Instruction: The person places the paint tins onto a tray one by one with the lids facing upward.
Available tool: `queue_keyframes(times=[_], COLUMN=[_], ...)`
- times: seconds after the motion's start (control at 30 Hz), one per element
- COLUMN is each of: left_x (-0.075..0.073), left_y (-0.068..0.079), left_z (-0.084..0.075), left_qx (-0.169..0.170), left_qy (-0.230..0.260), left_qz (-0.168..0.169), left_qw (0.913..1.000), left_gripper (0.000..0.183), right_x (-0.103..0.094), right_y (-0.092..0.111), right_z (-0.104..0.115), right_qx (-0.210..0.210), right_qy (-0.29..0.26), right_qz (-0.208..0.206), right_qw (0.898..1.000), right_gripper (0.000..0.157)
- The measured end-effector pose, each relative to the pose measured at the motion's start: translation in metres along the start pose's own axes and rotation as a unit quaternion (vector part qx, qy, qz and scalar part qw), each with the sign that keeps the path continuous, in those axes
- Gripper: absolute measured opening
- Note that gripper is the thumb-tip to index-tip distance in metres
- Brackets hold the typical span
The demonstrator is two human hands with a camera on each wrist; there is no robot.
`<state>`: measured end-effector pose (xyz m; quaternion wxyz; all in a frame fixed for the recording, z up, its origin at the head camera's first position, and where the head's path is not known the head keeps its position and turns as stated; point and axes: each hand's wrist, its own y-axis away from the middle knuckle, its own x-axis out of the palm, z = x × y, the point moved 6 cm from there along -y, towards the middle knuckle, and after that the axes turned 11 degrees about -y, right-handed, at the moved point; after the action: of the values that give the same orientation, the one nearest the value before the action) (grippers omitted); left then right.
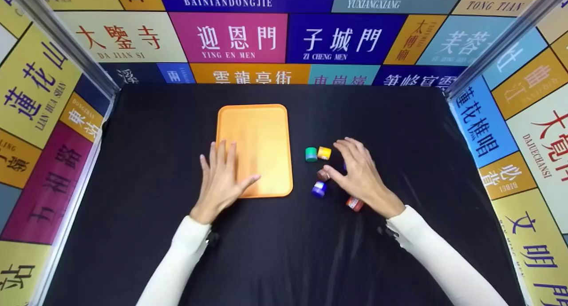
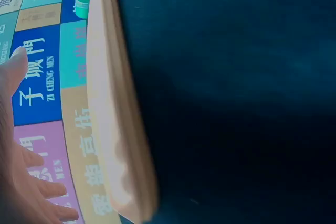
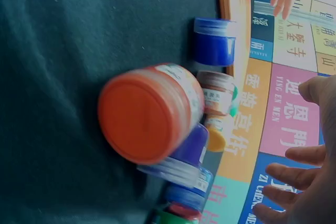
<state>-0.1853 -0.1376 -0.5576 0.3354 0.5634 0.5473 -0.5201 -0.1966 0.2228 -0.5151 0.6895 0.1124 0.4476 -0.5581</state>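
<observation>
Small paint jars lie to the right of an orange tray (image 1: 266, 137). My left hand (image 1: 219, 177), fingers spread, hovers over the tray's left front part and holds nothing; in the left wrist view the hand (image 2: 26, 166) shows above the tray's edge (image 2: 118, 103). My right hand (image 1: 361, 175) is above the jars with its fingers apart, hiding some of them. Near it are a green jar (image 1: 311, 154), a yellow jar (image 1: 325, 153), a brown jar (image 1: 323, 174), a blue jar (image 1: 319, 189) and an orange-red jar (image 1: 354, 203). The right wrist view also has a purple jar (image 3: 190, 148).
Black cloth (image 1: 284, 253) covers the table, with creases toward the front. Panels with printed characters (image 1: 228, 37) wall the back and both sides, joined by metal posts at the corners. A second blue jar (image 3: 186, 195) lies beyond the purple one.
</observation>
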Motion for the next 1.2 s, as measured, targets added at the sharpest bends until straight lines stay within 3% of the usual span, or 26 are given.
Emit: queue_keyframes(times=[0.3,0.5,0.83,1.2], left_x=[0.007,0.012,0.014,0.023], left_y=[0.029,0.04,0.041,0.044], left_z=[0.018,0.022,0.029,0.045], left_qx=[-0.013,-0.022,-0.02,-0.031], left_qy=[0.031,0.045,0.069,0.106], left_qz=[-0.006,-0.006,-0.019,-0.005], left_qw=[0.9994,0.9987,0.9972,0.9939], left_gripper=[0.116,0.116,0.12,0.122], right_x=[0.015,0.024,0.037,0.043], right_y=[0.007,0.016,0.032,0.038], right_z=[0.005,0.01,0.011,0.012], right_qx=[-0.059,-0.104,-0.147,-0.183], right_qy=[-0.039,-0.061,-0.066,-0.043], right_qz=[0.002,0.03,0.097,0.137], right_qw=[0.997,0.992,0.982,0.972], right_gripper=[0.056,0.051,0.043,0.042])
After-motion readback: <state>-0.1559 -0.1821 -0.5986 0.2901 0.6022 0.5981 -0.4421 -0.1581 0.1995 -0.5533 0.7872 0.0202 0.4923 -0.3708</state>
